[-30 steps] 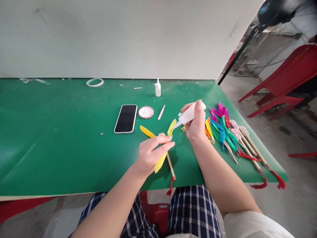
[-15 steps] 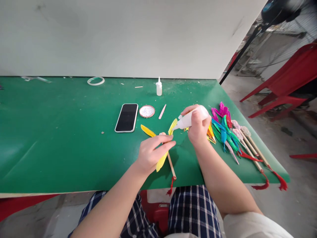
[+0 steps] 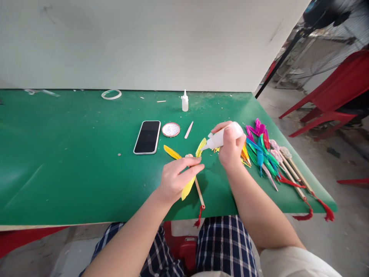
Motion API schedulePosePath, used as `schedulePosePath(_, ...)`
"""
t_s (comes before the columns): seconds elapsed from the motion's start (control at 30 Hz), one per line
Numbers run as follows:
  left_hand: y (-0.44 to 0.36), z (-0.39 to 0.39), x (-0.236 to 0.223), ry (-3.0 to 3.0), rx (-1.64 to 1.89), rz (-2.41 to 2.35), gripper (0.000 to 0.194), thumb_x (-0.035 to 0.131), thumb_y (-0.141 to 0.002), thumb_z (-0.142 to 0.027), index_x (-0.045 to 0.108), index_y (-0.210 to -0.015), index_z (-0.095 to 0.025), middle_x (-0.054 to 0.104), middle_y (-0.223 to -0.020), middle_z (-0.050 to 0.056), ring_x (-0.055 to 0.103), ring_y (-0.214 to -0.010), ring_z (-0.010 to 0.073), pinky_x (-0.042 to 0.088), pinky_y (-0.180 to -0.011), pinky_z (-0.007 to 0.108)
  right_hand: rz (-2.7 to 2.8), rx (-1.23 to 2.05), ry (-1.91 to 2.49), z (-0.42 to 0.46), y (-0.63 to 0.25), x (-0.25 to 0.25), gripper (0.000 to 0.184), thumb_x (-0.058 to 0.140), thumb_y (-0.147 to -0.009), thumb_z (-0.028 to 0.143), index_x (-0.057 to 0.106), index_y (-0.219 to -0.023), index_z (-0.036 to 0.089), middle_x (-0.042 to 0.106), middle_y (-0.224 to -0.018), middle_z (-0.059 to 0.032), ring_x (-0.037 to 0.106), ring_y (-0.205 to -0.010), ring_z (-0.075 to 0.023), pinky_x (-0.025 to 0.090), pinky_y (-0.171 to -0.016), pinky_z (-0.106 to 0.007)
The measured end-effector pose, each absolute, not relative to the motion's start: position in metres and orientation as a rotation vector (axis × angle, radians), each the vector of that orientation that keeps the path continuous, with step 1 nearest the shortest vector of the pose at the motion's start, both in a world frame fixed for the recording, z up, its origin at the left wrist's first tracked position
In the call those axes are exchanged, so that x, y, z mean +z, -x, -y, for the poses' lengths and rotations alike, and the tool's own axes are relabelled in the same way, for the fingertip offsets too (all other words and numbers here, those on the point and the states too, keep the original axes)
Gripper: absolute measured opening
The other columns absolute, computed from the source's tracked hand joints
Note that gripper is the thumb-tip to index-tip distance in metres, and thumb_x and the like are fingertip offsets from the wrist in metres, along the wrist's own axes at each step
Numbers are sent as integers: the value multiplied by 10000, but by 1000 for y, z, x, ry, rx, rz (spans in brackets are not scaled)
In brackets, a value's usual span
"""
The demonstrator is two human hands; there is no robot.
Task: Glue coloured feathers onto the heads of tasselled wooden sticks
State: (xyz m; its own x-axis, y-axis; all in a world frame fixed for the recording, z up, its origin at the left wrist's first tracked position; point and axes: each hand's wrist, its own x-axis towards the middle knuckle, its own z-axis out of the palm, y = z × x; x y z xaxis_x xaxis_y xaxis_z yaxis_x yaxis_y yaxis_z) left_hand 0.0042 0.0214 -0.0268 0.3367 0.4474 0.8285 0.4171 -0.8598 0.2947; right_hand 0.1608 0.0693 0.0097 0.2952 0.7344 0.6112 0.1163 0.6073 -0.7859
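Note:
Between the fingers of my left hand (image 3: 180, 177) is a yellow feather (image 3: 188, 188), its lower part hanging below the palm. A second yellow tip (image 3: 201, 147) sticks up past the fingertips; I cannot tell if it is the same feather. My right hand (image 3: 230, 148) grips a white glue bottle (image 3: 220, 137), tilted with its nozzle at that tip. Under my left hand lies a wooden stick (image 3: 199, 192) with a red tassel (image 3: 199, 216), its top partly hidden. An orange-yellow feather (image 3: 172, 152) points out to the left of the hand.
A phone (image 3: 147, 137), a round lid-like disc (image 3: 171, 129), a pale pink strip (image 3: 188, 130) and a small dropper bottle (image 3: 185, 102) are beyond my hands. Coloured feathers (image 3: 261, 154) and tasselled sticks (image 3: 294, 173) lie at the right. A tape ring (image 3: 111, 94) rests near the wall.

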Motion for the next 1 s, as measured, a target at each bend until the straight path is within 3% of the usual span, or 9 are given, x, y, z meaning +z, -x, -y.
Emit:
schedulePosePath(0.27, -5, -21, -26, -2547, 1585, -840, 200, 597, -755, -82, 655, -931, -156, 659, -940, 66, 645, -851, 165, 561, -763, 287, 1266, 523, 862, -66, -160, 12, 422, 444, -778, 565, 583, -609, 204, 579, -582, 7, 521, -517, -104, 395, -473, -252)
schedulePosePath(0.67, -4, -20, -27, -2526, 1589, -811, 228, 591, -761, -79, 645, -961, -177, 653, -956, 61, 637, -883, 163, 559, -767, 291, 1220, 501, 880, -68, -160, 11, 382, 466, -790, 516, 591, -617, 199, 578, -597, 11, 518, -526, -94, 388, -476, -238)
schedulePosePath(1.0, -6, -20, -27, -2490, 1681, -812, 213, 600, -750, -72, 657, -927, -176, 659, -942, 49, 649, -861, 165, 567, -778, 293, 1125, 591, 893, -69, -160, 14, 461, 366, -822, 565, 564, -618, 201, 523, -575, 5, 497, -490, -89, 372, -431, -229)
